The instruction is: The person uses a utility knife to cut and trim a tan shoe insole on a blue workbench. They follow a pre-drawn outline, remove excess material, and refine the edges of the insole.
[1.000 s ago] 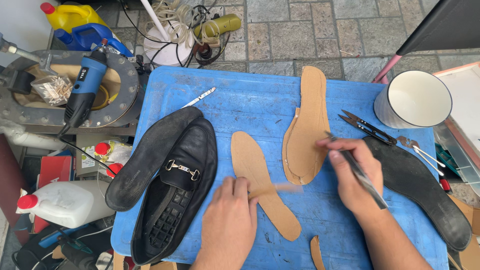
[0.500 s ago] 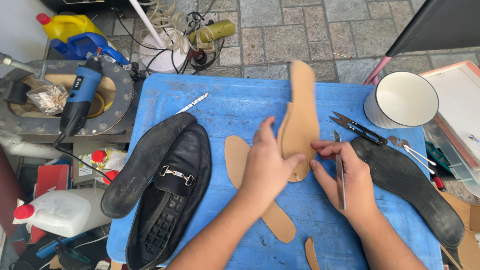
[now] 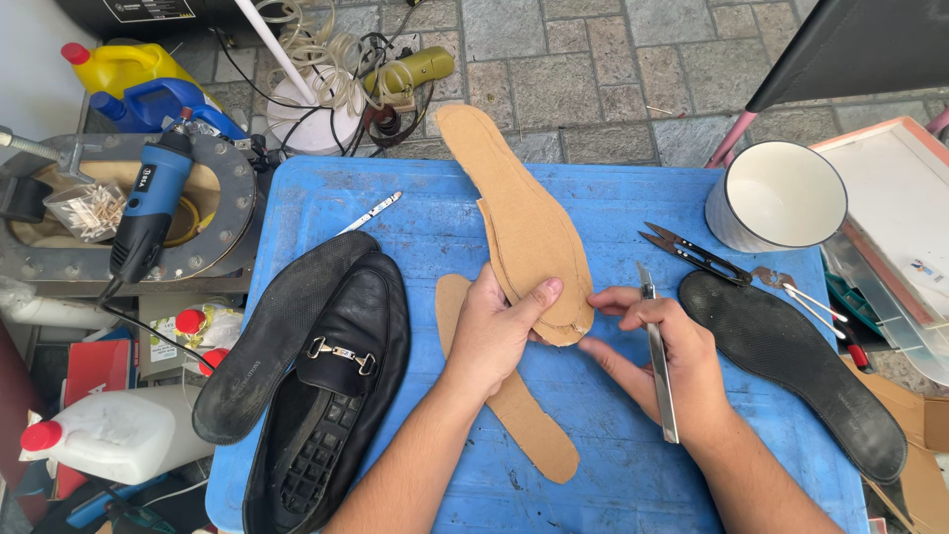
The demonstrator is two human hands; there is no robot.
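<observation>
Cardboard insole [image 3: 519,227] was clamped at its near end by the left hand [image 3: 494,331] fingers, long axis running away above the blue counter [image 3: 593,213], while right hand [image 3: 657,356], closed around a knife [image 3: 660,371], touched that end.

light: bright, even daylight | shadows: soft, short under the left hand [image 3: 494,331] and right hand [image 3: 657,356] | glare: mild sheen on blade [image 3: 660,371] | focus: sharp at grip | edges: slight wide-angle bending
</observation>
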